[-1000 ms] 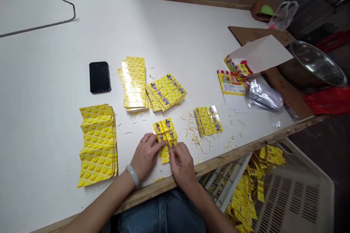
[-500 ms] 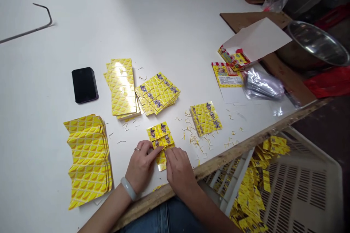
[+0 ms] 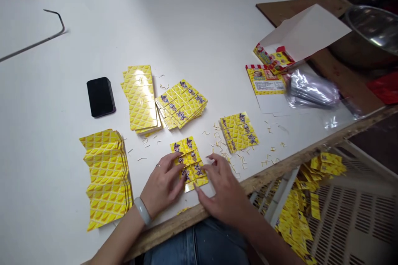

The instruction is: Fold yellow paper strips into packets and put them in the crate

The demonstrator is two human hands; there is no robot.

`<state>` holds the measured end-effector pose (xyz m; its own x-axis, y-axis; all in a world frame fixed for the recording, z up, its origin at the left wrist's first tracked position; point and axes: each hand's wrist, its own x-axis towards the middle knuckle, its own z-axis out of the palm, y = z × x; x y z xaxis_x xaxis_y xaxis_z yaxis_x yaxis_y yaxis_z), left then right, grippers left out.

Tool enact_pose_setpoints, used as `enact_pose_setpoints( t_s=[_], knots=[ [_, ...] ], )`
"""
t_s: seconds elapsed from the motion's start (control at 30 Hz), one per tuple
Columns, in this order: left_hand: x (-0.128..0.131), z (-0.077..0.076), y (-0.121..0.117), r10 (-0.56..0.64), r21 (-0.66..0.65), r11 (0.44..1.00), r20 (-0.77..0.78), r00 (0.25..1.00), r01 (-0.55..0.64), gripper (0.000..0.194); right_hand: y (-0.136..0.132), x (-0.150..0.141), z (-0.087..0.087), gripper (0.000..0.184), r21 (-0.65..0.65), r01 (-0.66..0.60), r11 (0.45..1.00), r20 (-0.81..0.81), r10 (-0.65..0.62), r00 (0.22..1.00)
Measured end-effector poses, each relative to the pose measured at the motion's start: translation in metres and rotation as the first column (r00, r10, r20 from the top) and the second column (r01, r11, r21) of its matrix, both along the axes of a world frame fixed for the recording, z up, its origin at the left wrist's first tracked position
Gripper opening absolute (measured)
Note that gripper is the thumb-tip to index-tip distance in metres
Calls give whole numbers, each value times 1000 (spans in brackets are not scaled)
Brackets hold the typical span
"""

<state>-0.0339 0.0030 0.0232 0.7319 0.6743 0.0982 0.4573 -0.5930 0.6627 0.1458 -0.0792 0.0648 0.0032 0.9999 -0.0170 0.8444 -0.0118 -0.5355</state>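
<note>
A yellow patterned card sheet (image 3: 190, 158) with printed cartoon figures and cross creases lies on the white table near its front edge. My left hand (image 3: 163, 182), wearing a ring and a pale bangle, rests at the sheet's left side. Its fingers are parted and the tips touch the sheet. At the right side is my right hand (image 3: 222, 186), thumb and fingers spread, with tips at the sheet's edge and lower part. A small stack of similar cards (image 3: 239, 132) sits to the right. Behind lies a fanned pile of printed cards (image 3: 182, 103).
A tall stack of yellow sheets (image 3: 141, 99), folded yellow sheets (image 3: 107, 178) and a black phone (image 3: 101, 97) are at left. Thin paper scraps (image 3: 220, 145) litter the table. Clear plastic bags (image 3: 312, 89) lie at right. Below the wooden edge (image 3: 289, 161) stands a crate (image 3: 363, 211) with yellow pieces.
My hands have moved apart from the pinch at the sheet's middle to its two sides. Another row of figures now shows on the sheet. The view has shifted slightly.
</note>
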Motion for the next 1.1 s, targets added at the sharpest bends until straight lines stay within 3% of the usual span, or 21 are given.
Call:
enact_pose_setpoints(
  t_s=[0.1, 0.2, 0.33, 0.53, 0.63, 0.8, 0.93, 1.1],
  knots=[
    [1, -4, 1, 7, 45, 999, -11, 1000, -6, 26, 13, 16, -3, 33, 77, -170, 982, 131, 159, 979],
    [2, -9, 1, 0, 131, 991, -41, 999, 5, 29, 28, 24, -18, 37, 38, -295, 955, 156, 286, 945],
    [2, -15, 2, -22, 255, 966, -68, 997, 39, 31, 35, 27, -27, 34, 43, -324, 945, 181, 311, 933],
    [1, -14, 2, -34, 256, 964, -170, 985, 77, 33, 45, 31, -13, 32, 200, -316, 927, 129, 295, 947],
    [1, -12, 2, -42, 255, 962, -197, 980, 93, 34, 65, 33, -11, 21, 107, -357, 928, 80, 350, 933],
    [7, -2, 4, -48, 246, 963, -260, 965, 114, 32, 89, 31, -15, 13, -14, -488, 873, 83, 487, 869],
    [8, -3, 7, -58, 261, 956, -278, 959, 134, 32, 90, 29, -25, 13, 5, -459, 889, 21, 459, 888],
    [1, -17, 6, -33, 304, 950, -128, 991, 71, 33, 74, 42, -34, 22, 81, -347, 934, -196, 357, 913]
  ],
)
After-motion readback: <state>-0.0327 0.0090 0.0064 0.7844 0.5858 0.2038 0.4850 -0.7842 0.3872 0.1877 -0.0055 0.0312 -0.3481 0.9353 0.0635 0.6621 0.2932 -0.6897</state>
